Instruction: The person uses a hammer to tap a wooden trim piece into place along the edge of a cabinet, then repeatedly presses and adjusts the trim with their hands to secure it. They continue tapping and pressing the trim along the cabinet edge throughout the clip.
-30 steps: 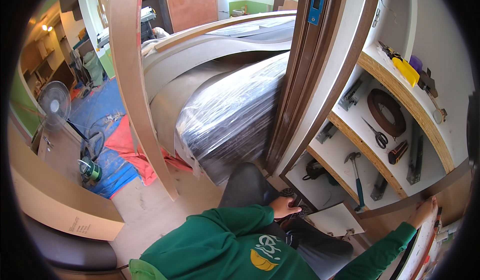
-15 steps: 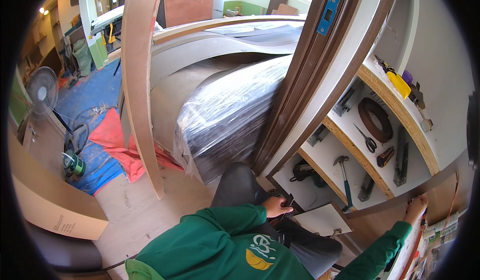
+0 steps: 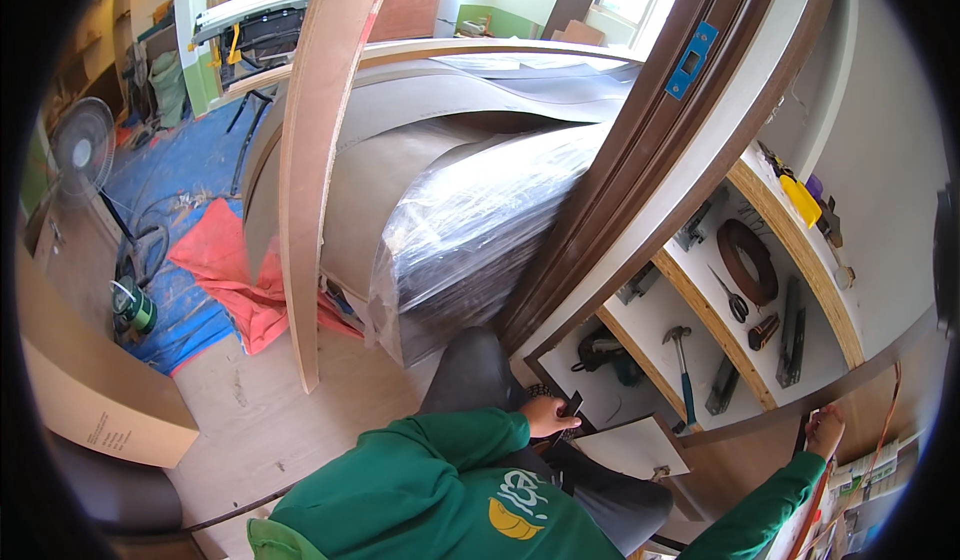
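Observation:
My left hand [image 3: 545, 416] is closed around a thin dark strip [image 3: 574, 403] just above my lap. Whether that strip is a blade or a piece of edging cannot be made out. Out to the right, my right hand [image 3: 826, 430] has its fingers curled at the end of a brown panel [image 3: 745, 444]. A narrow dark piece [image 3: 802, 432] shows beside those fingers; what they grip is too small to tell. Between my hands, a small white board [image 3: 632, 450] with a metal hinge reaches out from the shelf unit.
Shelves hold a hammer [image 3: 681, 365], scissors [image 3: 731, 294], a brown coil [image 3: 747, 262] and metal drawer slides [image 3: 790, 332]. A brown door frame [image 3: 630, 130] leans ahead, beside a plastic-wrapped stack [image 3: 480, 225]. An upright wooden strip [image 3: 308, 200], a cardboard box [image 3: 100, 390] and a fan [image 3: 83, 150] are leftward.
My view has turned slightly, so the wooden strip and wrapped stack sit further right. My right hand has shifted a little lower along the panel's end. The left hand still grips the dark strip.

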`<state>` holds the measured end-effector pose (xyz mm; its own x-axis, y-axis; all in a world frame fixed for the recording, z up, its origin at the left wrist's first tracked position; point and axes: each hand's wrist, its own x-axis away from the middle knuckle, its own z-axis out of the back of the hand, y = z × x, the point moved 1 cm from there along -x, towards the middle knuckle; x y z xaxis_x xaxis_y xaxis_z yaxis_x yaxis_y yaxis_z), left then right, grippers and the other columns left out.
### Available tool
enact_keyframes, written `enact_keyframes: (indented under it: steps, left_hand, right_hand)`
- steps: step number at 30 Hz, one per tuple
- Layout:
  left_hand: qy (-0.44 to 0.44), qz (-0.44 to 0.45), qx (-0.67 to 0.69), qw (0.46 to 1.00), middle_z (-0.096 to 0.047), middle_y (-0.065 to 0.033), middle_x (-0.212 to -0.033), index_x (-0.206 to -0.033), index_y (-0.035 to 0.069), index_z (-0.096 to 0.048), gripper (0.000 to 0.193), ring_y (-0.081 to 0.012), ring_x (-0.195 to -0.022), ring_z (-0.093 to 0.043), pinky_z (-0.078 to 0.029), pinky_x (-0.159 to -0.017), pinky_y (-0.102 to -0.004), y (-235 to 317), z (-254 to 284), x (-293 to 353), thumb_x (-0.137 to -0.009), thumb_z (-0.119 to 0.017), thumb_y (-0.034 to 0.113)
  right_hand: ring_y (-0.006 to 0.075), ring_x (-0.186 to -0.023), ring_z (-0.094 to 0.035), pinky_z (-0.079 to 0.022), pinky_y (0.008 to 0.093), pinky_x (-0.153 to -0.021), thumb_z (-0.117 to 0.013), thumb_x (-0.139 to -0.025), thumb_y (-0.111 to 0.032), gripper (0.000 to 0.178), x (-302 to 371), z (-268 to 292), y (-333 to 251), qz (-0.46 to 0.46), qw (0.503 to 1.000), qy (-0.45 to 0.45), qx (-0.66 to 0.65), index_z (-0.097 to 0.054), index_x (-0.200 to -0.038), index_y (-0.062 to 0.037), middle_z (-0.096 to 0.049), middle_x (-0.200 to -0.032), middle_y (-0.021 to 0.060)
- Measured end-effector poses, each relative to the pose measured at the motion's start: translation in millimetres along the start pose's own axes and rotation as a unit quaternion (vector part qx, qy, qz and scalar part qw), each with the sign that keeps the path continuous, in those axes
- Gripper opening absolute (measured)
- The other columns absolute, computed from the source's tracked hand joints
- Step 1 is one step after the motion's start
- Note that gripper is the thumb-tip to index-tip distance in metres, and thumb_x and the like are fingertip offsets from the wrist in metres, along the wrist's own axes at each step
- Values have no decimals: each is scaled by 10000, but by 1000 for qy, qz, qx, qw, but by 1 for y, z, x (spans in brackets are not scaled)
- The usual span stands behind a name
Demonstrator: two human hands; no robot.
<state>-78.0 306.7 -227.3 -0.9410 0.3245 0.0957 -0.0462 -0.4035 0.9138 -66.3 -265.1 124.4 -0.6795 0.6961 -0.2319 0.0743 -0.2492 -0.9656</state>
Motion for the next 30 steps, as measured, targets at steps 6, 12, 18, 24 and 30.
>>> enact_keyframes:
  steps: [6,12,18,24,30]
  left_hand:
    - [5,-6,4,1000,-762,-191,-926,-1047,-3,-728,616,-348,-873,-748,-564,-798,-406,-2,0,0,-882,-759,589]
    - [2,-13,13,1000,-758,-191,-902,-1021,-7,-728,615,-348,-842,-746,-562,-759,-407,-1,-1,0,-874,-766,588]
    - [5,-26,-2,1000,-755,-191,-886,-1005,-13,-726,636,-347,-819,-743,-560,-737,-411,6,1,2,-869,-762,607]
    - [6,-32,16,999,-753,-196,-886,-1010,-14,-727,654,-365,-822,-738,-558,-753,-419,6,1,3,-871,-749,625]
    - [20,-34,1,999,-752,-181,-863,-984,6,-739,603,-342,-796,-739,-554,-720,-421,1,-4,0,-861,-763,596]
  right_hand:
    - [87,-545,-488,-384,210,-460,-550,-870,-45,135,-4,2,-3,-26,999,10,27,-566,-820,-170,-534,-677,-22]
    - [136,-581,-538,-376,229,-446,-540,-858,46,196,-44,28,22,86,991,-90,53,-552,-765,-127,-571,-698,12]
    - [169,-642,-609,-464,233,-459,-584,-853,58,179,-48,35,8,-135,980,-101,-104,-576,-811,-116,-610,-764,17]
    - [138,-663,-615,-489,222,-462,-590,-877,-15,123,-34,27,-7,-130,982,-116,-67,-589,-859,-136,-601,-757,12]
    - [97,-534,-508,-361,222,-377,-609,-894,-191,97,-36,26,-8,-72,985,-148,55,-561,-810,-187,-511,-668,-32]
